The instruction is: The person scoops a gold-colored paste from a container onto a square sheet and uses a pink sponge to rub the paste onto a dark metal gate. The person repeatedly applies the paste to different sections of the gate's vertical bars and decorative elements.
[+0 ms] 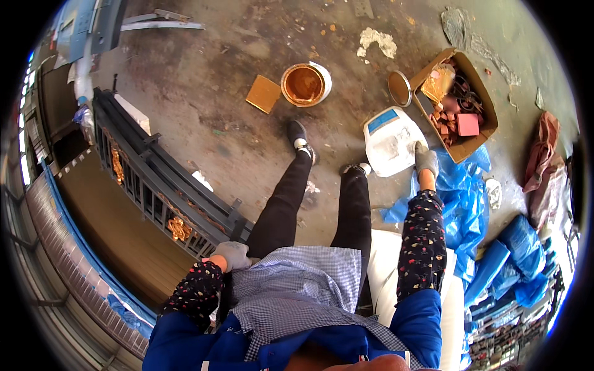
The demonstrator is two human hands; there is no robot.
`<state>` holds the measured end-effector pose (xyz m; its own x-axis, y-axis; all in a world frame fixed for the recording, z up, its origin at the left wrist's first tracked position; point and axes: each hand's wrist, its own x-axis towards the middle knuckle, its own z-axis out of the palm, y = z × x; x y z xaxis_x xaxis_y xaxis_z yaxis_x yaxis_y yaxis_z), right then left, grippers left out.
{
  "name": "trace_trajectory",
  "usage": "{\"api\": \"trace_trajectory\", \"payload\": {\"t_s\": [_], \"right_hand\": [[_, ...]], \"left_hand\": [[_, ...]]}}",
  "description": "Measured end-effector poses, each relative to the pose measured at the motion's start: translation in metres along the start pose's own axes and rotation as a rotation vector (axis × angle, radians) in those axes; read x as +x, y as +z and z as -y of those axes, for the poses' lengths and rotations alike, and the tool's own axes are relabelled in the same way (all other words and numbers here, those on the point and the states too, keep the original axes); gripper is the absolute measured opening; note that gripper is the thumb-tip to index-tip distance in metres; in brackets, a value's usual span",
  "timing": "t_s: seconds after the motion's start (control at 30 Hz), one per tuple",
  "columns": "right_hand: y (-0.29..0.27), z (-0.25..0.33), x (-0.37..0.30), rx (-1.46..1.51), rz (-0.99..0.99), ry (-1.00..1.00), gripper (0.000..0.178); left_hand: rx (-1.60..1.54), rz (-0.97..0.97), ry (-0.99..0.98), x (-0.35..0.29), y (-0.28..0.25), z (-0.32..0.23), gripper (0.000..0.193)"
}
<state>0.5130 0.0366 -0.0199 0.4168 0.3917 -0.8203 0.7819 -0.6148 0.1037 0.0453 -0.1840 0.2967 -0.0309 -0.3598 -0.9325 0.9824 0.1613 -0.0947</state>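
My right hand (426,159), in a grey glove, reaches forward and grips the near right edge of a white plastic bag or pouch (390,151) with a blue band. Against my left thigh, beside the dark metal railing (167,179), rests my gloved left hand (232,255). Its fingers look curled in, and whatever they may hold is hidden. Crumpled blue plastic sheeting (461,204) lies under and beside my right forearm. Just beyond the white bag stands an open cardboard box (486,133) with reddish blocks and scraps inside.
Past my feet are a tub of copper-coloured paint (305,85) and a square copper-coloured piece (263,94). A round lid (400,88) leans by the box. Gold ornaments (179,229) decorate the stacked railings at left. Blue rolls (520,247) lie at right.
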Motion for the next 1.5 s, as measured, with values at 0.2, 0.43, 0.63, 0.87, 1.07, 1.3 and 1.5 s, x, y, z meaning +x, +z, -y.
{"api": "trace_trajectory", "payload": {"t_s": [0.2,0.43,0.63,0.87,1.07,1.3,1.5], "right_hand": [[-0.002,0.005,-0.029,-0.157,-0.25,-0.231,0.059],[0.014,-0.017,0.016,0.217,-0.051,-0.104,0.075],[0.013,0.016,-0.034,-0.101,-0.184,-0.157,0.069],[0.034,-0.001,-0.006,-0.01,-0.316,-0.069,0.059],[0.055,-0.063,0.059,0.032,-0.376,-0.095,0.067],[0.058,-0.028,0.039,0.408,-0.402,0.189,0.06],[0.067,-0.038,0.037,0.297,-0.555,0.104,0.069]], "left_hand": [[-0.158,-0.049,0.168,0.014,0.046,0.003,0.047],[-0.308,0.089,0.41,-0.046,0.072,0.011,0.025],[-0.578,0.153,0.529,-0.034,0.087,0.067,0.026],[-0.293,0.331,0.459,0.033,0.011,0.162,0.033],[-0.489,0.441,0.442,0.056,-0.075,0.355,0.036],[-0.928,-0.456,-0.107,0.158,-0.157,0.479,0.025],[-0.523,-0.708,0.067,0.315,-0.293,0.409,0.032]]}}
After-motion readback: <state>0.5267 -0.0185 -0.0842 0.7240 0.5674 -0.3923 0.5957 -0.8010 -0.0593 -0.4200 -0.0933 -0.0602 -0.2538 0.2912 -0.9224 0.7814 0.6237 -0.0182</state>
